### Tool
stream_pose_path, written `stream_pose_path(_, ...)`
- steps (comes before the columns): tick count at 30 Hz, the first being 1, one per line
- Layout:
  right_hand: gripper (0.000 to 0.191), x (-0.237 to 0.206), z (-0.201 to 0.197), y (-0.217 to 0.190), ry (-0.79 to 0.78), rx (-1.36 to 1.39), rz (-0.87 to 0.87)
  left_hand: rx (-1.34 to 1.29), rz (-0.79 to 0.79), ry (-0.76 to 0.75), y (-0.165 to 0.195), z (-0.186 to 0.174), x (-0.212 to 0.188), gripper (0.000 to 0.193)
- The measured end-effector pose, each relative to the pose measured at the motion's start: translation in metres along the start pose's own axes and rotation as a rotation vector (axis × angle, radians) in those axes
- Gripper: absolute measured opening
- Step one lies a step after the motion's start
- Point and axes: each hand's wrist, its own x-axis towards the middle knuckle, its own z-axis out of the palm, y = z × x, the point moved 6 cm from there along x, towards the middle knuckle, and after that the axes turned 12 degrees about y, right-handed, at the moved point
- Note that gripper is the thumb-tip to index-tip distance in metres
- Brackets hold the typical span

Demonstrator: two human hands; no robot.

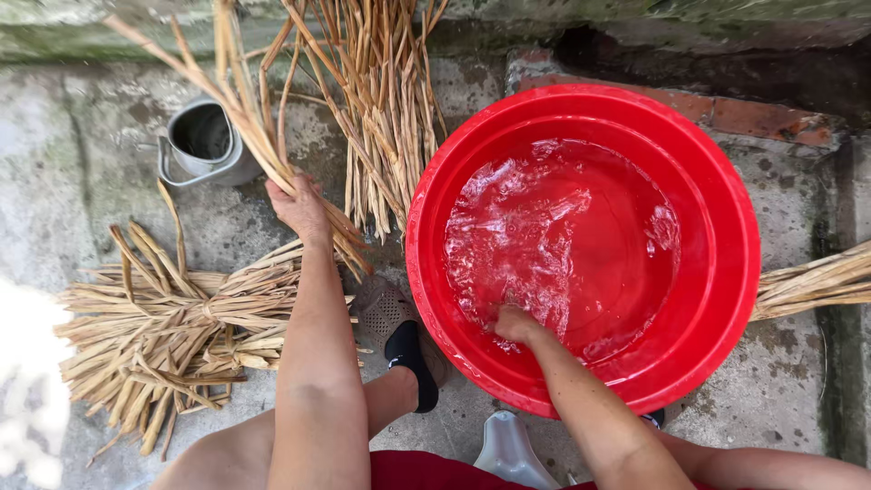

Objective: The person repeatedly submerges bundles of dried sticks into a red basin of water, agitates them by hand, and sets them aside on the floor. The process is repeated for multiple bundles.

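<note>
My left hand [298, 207] grips a thin bunch of dried, straw-coloured reed stalks [238, 100] that slants up to the left. Just right of it a bigger sheaf of stalks [386, 100] leans against the wall. My right hand [515, 324] is dipped in the splashing water of a large red plastic basin [726, 299], near its front side; whether its fingers hold anything under the water is hidden.
A tied bundle of dried stalks [172, 327] lies on the concrete floor at the left. A grey metal jug [204, 143] stands behind it. More stalks [812, 281] poke out at the right of the basin. My foot in a slipper [399, 336] rests beside the basin.
</note>
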Motion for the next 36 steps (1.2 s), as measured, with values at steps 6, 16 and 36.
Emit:
stream_pose_path(6, 0.050, -0.035, -0.020, 0.035, 0.152, 0.412, 0.118, -0.466, 0.209, -0.098, 0.144, 0.019, -0.063, 0.023)
stream_pose_path(16, 0.047, -0.077, -0.078, 0.052, 0.387, 0.874, 0.090, -0.659, 0.159, -0.469, 0.243, 0.102, -0.241, 0.061)
stream_pose_path(36, 0.056, -0.036, -0.100, 0.086, 0.671, 1.017, 0.307, 0.417, -0.751, -1.134, -0.143, 0.095, -0.415, 0.075)
